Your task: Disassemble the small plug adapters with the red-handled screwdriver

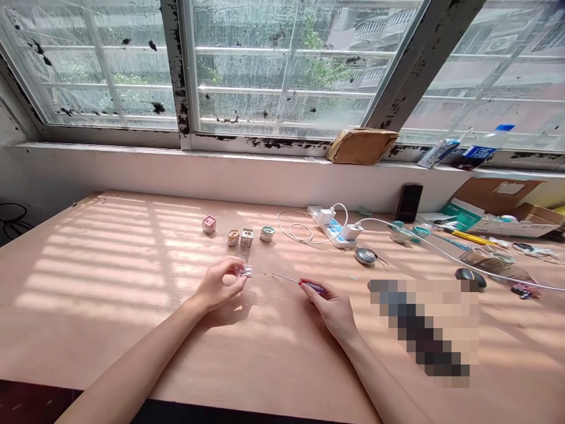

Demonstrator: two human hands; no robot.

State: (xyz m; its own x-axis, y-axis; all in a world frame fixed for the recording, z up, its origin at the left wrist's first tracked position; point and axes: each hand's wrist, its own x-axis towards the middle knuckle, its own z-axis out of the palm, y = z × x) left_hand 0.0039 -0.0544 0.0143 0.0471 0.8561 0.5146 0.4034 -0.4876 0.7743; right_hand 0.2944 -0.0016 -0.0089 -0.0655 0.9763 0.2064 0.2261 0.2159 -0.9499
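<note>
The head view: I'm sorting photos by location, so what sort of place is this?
Probably an improvised workspace, at home or in a small workshop: a table stands by a window, a power strip lies on the table, and the right hand holds a screwdriver.

The tabletop (132, 294) looks to me like smooth, softly matt wood. The screwdriver (314, 287) pairs a metal shaft with a glossy plastic handle, and the small see-through block (248, 271) shines like hard plastic. Over there, the power strip (332, 228) is smooth plastic, the package (362, 147) creased cardboard, the window frame (412, 73) rough, flaking metal.
</note>
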